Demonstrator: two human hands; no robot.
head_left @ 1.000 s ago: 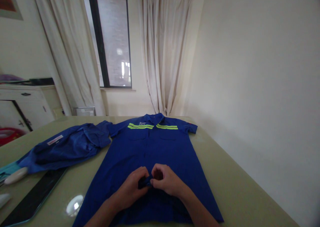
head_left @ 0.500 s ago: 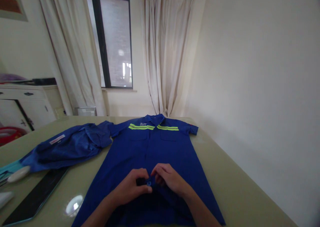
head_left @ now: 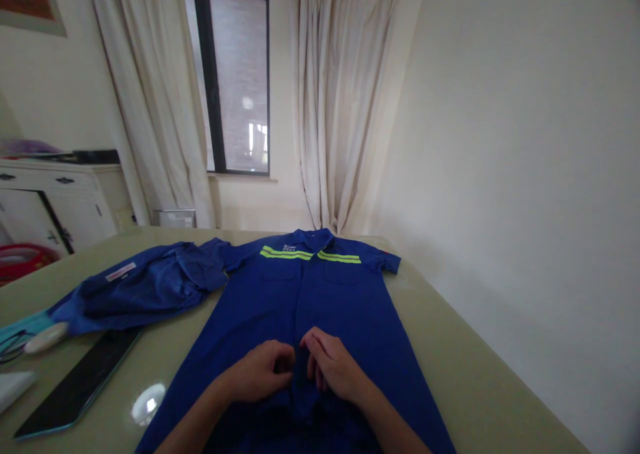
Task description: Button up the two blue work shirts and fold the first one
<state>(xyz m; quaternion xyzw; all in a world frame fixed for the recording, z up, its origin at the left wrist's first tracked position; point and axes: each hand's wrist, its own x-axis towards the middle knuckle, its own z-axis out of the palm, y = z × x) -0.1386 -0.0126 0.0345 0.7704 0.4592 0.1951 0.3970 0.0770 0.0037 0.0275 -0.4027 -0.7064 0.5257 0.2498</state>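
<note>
A blue short-sleeved shirt (head_left: 345, 307) with yellow-green reflective stripes lies face up, its collar at the far end. My left hand (head_left: 263, 372) is closed over the lower front, left of the button placket, pinching blue cloth near its edge. Just across the placket, my right hand (head_left: 333, 367) has curled fingers against the cloth on the other side. Between and below the hands the fabric is bunched and dark, and its folds are hard to make out. No button can be seen now.
Left of the shirt lies a crumpled blue garment (head_left: 145, 287). Nearer are a black tablet-like slab (head_left: 80, 381), a pale oval object (head_left: 46, 339), glasses (head_left: 15, 346) and a white object (head_left: 15, 387). A wall (head_left: 525, 174) rises beyond the table's right edge.
Both hands remain near the placket; the left has shifted slightly left, widening the gap. The button seen at the left fingertips is out of sight, and the cloth between the hands hangs lower. The view has shifted slightly.
</note>
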